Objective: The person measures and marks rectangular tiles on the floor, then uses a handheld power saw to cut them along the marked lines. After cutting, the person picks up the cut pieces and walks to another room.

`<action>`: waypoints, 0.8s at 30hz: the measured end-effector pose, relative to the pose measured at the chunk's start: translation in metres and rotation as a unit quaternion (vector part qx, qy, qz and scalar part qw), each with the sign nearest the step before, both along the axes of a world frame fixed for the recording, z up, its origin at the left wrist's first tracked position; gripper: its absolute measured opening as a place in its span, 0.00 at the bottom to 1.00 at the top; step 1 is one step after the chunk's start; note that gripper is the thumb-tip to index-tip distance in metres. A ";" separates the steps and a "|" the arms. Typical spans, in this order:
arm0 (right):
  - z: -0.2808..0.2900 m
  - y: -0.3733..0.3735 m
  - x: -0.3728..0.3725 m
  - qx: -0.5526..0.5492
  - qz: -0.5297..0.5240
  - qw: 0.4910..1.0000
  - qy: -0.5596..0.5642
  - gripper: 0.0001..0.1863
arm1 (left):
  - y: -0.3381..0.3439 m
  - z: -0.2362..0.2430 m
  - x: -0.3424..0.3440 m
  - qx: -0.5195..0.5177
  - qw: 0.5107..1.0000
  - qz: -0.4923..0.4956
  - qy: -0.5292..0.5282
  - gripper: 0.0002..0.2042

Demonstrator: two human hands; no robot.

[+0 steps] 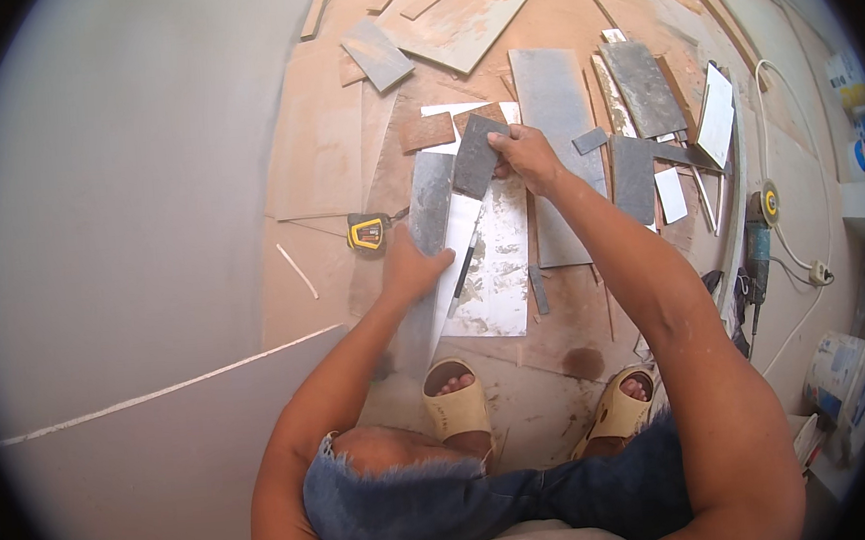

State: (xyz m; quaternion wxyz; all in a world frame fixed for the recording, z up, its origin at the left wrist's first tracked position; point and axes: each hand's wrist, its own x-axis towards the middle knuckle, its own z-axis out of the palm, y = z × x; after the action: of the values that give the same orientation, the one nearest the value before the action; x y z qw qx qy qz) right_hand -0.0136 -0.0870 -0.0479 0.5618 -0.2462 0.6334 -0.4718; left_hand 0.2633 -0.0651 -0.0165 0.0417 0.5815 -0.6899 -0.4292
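Note:
A small dark grey tile piece (476, 157) is gripped by its right edge in my right hand (530, 157), thumb on top and the other fingers mostly underneath. My left hand (414, 263) is closed around the lower end of a longer grey tile strip (430, 195), just left of the dark piece. Both tiles are close together above a white, smeared board (501, 275). A black pen-like marker (466, 268) lies on the board below them. Beside my left hand sits a black and yellow tape measure (367, 232).
Tile offcuts are scattered on the floor, with a long grey tile (557, 221) beyond the board and a dark tile (644, 90) farther right. An angle grinder (759, 237) with its cord lies at the right, near a white bucket (841, 377). A grey wall (137, 210) borders the left.

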 end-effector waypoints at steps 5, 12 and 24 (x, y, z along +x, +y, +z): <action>0.013 0.022 -0.023 -0.011 -0.022 1.000 0.002 0.12 | 0.017 -0.014 -0.005 -0.073 0.991 -0.074 -0.086 0.41; 0.007 0.070 -0.053 -0.017 -0.055 0.998 -0.030 0.13 | 0.024 0.013 -0.026 -0.028 0.980 -0.070 -0.186 0.42; 0.022 0.118 -0.064 -0.032 -0.048 0.994 -0.096 0.16 | 0.025 0.014 -0.030 -0.051 0.974 -0.037 -0.220 0.40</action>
State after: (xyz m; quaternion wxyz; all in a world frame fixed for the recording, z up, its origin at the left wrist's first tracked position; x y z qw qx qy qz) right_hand -0.0776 0.0306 -0.0262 0.5884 -0.1867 0.5721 -0.5401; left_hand 0.2333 -0.0402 -0.0020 -0.0974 0.6326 -0.7241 -0.2567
